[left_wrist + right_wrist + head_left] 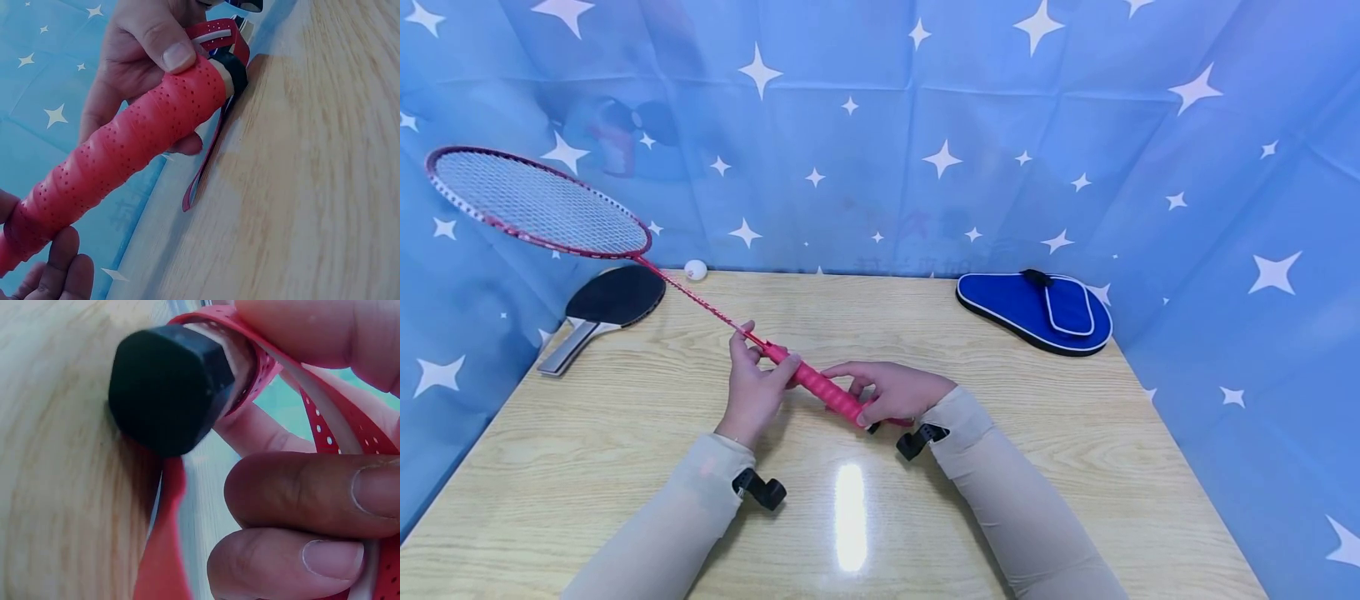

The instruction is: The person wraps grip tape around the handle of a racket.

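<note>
A red badminton racket [688, 292] is held above the table at a slant, its strung head up at the far left. My left hand [756, 396] grips it where the shaft meets the red perforated handle [125, 144], thumb on one side and fingers on the other. At the butt end, my right hand [895, 390] presses its thumb on the wrapping. Its curled fingers hold a loose strip of red grip tape [337, 419] with a pale backing line. The black butt cap [165, 394] is exposed, and another red strip [164, 544] hangs below it.
A black table tennis bat [617, 296] lies at the table's far left, near a white ball [696, 270]. Toward the back right lies a blue bat case [1011, 304] with white piping. A blue star-patterned curtain [880, 167] surrounds the wooden table [1037, 400].
</note>
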Tool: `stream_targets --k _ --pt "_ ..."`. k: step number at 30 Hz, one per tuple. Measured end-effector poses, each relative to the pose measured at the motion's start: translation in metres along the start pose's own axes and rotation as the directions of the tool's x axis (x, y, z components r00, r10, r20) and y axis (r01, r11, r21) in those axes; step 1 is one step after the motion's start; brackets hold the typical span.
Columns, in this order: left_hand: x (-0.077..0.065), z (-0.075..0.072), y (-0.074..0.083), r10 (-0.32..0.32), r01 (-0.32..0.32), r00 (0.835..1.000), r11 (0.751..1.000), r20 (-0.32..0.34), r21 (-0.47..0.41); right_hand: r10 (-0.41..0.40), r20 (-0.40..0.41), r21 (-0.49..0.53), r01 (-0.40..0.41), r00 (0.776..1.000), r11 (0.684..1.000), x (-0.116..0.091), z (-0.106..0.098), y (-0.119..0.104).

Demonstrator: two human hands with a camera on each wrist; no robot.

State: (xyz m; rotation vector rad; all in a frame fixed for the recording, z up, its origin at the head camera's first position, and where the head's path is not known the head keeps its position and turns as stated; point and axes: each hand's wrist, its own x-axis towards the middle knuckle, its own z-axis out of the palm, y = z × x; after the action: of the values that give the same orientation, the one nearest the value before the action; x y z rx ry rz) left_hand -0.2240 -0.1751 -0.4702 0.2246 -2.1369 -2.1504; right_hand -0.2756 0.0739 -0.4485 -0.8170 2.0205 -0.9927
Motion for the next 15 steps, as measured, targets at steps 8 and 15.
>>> stream_targets --k 8,15 --pt "0.0003 0.0003 0.0012 -0.003 0.003 1.0 1.0 -0.013 0.011 0.0 0.001 0.016 0.0 1.0 1.0 0.0 -0.0006 0.001" --pt "0.0007 0.0005 0.0015 -0.001 0.002 1.0 1.0 -0.015 0.022 0.029 -0.01 0.02 -0.029 1.0 0.999 0.001 0.0001 0.0019"
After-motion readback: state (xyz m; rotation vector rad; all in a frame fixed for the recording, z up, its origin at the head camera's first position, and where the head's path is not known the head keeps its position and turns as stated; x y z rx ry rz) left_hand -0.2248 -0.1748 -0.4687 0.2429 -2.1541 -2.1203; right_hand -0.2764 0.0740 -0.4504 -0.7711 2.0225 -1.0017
